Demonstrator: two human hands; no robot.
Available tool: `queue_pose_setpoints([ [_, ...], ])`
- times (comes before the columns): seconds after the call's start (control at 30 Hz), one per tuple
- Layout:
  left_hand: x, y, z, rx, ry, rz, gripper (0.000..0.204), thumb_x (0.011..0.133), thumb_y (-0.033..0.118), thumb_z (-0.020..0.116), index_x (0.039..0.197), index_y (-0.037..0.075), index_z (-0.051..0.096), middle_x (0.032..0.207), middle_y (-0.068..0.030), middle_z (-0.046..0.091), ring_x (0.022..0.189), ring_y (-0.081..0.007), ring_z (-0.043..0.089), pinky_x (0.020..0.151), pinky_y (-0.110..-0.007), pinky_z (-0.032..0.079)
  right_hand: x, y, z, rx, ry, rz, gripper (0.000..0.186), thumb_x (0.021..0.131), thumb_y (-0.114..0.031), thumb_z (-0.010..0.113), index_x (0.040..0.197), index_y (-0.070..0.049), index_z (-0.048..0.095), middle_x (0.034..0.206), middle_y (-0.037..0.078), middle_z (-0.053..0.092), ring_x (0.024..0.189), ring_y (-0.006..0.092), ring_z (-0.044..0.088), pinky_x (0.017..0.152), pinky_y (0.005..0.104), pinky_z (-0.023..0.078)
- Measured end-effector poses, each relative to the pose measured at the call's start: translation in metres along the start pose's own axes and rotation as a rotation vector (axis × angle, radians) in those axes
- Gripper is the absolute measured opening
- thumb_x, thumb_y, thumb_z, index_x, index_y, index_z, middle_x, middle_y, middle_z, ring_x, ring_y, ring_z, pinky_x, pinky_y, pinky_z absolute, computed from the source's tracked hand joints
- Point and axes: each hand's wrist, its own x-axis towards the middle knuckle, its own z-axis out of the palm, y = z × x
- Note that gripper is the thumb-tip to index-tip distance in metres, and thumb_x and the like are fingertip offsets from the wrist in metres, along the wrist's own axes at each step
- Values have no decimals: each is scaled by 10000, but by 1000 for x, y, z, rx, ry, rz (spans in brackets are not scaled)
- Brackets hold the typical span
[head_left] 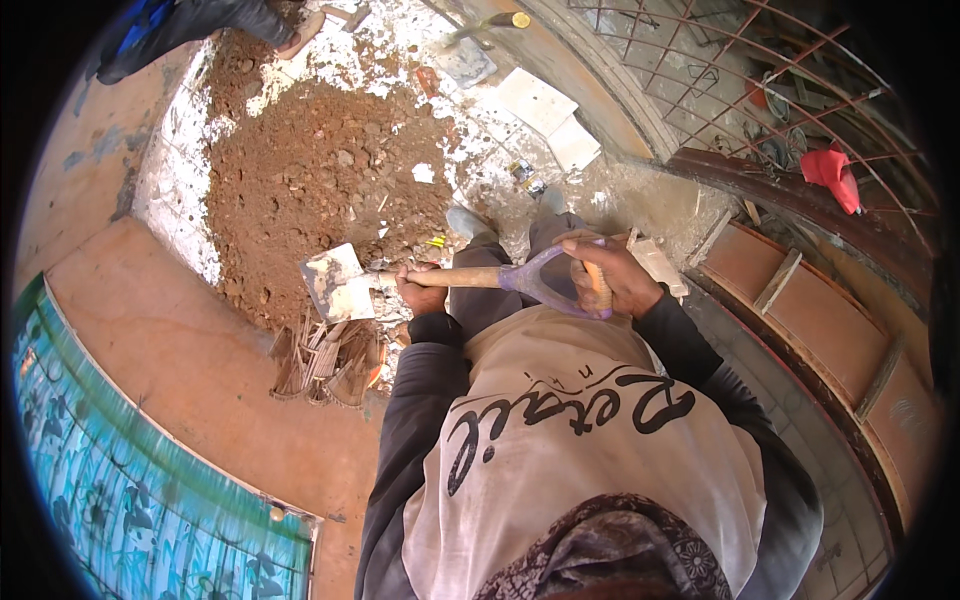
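Note:
I hold a shovel (470, 278) across the front of my body, its blade to the left. My left hand (421, 288) is wrapped round the lower wooden shaft, close to the blade. The purple D-shaped handle is in the grip of my right hand (618, 275). Pale residue smears the flat shovel blade (338, 284), which carries no heap of soil. Beneath and beyond the blade spreads a mound of brown, lumpy soil (310, 180).
A bundle of wood strips (325, 360) lies by the left wall. White tiles (548, 115) rest on the floor ahead. Another person's leg (200, 35) shows at the far left. A rusty metal grille (740, 70) with a red cloth-like item (831, 180) stands at the right.

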Motion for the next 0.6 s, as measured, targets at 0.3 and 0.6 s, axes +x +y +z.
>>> queue_pose_setpoints([
  [0.3,16,-35,-11,13,66,89,310,894,284,623,683,112,473,593,-18,473,572,-208,516,603,-361,513,31,-19,-76,-94,34,15,413,984,-370,664,1261,-72,594,633,2,501,495,126,494,463,301,406],
  [0.6,60,-114,-3,-19,206,173,286,870,264,673,714,140,467,617,5,476,540,-180,479,537,-334,487,75,-33,-158,-189,385,-58,328,982,-429,631,885,-135,522,621,-1,483,469,118,472,437,273,416],
])
